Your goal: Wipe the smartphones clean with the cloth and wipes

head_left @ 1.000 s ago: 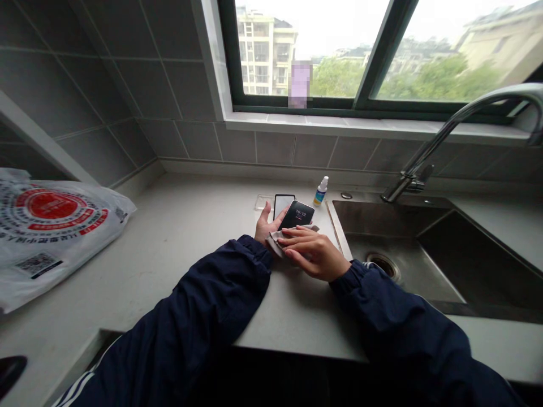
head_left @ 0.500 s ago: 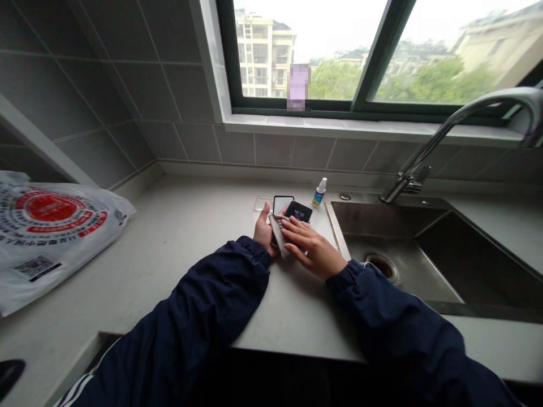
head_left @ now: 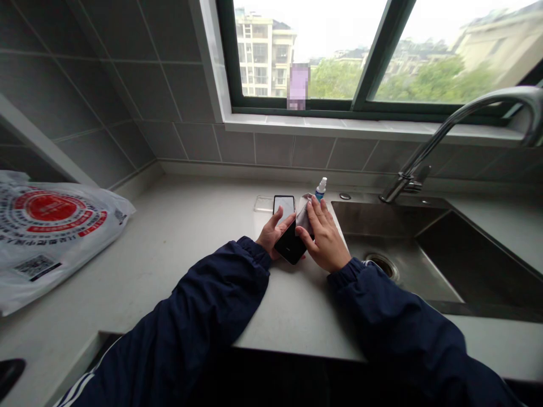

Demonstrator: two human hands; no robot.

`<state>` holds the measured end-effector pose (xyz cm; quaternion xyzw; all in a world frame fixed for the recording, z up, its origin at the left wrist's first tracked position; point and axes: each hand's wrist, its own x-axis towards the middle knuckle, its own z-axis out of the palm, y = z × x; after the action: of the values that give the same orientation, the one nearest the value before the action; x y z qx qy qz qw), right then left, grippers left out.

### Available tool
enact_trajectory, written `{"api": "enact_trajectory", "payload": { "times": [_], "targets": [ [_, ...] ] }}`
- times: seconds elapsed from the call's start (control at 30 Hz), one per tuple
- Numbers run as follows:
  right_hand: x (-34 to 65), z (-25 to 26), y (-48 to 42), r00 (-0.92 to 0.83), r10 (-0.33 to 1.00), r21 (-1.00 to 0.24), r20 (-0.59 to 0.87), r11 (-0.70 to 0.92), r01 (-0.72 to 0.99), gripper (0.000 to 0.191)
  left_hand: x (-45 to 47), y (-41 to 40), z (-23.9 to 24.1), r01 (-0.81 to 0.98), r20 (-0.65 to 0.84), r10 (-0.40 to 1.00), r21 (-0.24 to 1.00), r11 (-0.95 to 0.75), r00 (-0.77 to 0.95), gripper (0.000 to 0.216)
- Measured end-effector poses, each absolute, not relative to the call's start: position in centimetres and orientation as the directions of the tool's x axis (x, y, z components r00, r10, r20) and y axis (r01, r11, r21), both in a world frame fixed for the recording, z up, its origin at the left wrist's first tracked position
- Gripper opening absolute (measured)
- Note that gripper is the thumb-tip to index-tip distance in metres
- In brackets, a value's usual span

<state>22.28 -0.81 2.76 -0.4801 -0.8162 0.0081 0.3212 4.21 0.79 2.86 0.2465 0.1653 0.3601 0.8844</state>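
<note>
My left hand (head_left: 274, 233) grips a black phone (head_left: 290, 247) by its near end, just above the pale counter (head_left: 178, 243). My right hand (head_left: 324, 237) presses a small grey cloth (head_left: 302, 213) flat against the far half of the phone's screen. A second dark phone (head_left: 283, 204) lies on the counter just behind my left thumb. A small spray bottle (head_left: 320, 189) with a white top stands right behind my right fingertips.
A steel sink (head_left: 424, 254) with a curved tap (head_left: 445, 127) lies to the right. A white plastic bag (head_left: 46, 226) with red print sits at the far left. A clear flat case (head_left: 263, 203) lies by the second phone. Tiled wall and window sill run behind.
My right hand slid the cloth from the phone's near end up to its far end. The lit screen is now covered and the phone's near half shows dark.
</note>
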Motion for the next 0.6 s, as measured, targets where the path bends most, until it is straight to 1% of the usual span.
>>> {"api": "enact_trajectory", "payload": {
  "times": [0.13, 0.2, 0.33, 0.43, 0.53, 0.6],
  "targets": [
    [22.2, 2.7, -0.9, -0.350, 0.792, -0.314, 0.501, 0.543, 0.779, 0.073, 4.3, 0.7, 2.9, -0.557, -0.084, 0.730, 0.589, 0.585, 0.678, 0.071],
    [22.1, 2.7, -0.9, -0.365, 0.789, -0.313, 0.494, 0.552, 0.773, 0.072, 4.3, 0.7, 2.9, -0.566, -0.077, 0.733, 0.584, 0.582, 0.675, 0.071],
    [22.0, 2.8, -1.1, -0.404, 0.784, -0.311, 0.471, 0.576, 0.756, 0.071, 4.5, 0.7, 3.1, -0.603, -0.081, 0.743, 0.529, 0.597, 0.664, 0.070],
    [21.8, 3.0, -1.4, -0.458, 0.769, -0.298, 0.447, 0.610, 0.734, 0.071, 4.8, 0.7, 3.3, -0.661, -0.086, 0.783, 0.486, 0.572, 0.616, 0.070],
    [21.5, 3.4, -1.8, -0.537, 0.730, -0.297, 0.423, 0.672, 0.679, 0.071, 5.1, 0.7, 3.4, -0.711, -0.101, 0.816, 0.440, 0.549, 0.569, 0.071],
    [21.3, 3.7, -2.1, -0.603, 0.692, -0.298, 0.397, 0.719, 0.628, 0.071, 5.2, 0.8, 3.3, -0.736, -0.082, 0.835, 0.431, 0.522, 0.544, 0.071]
  ]
}}
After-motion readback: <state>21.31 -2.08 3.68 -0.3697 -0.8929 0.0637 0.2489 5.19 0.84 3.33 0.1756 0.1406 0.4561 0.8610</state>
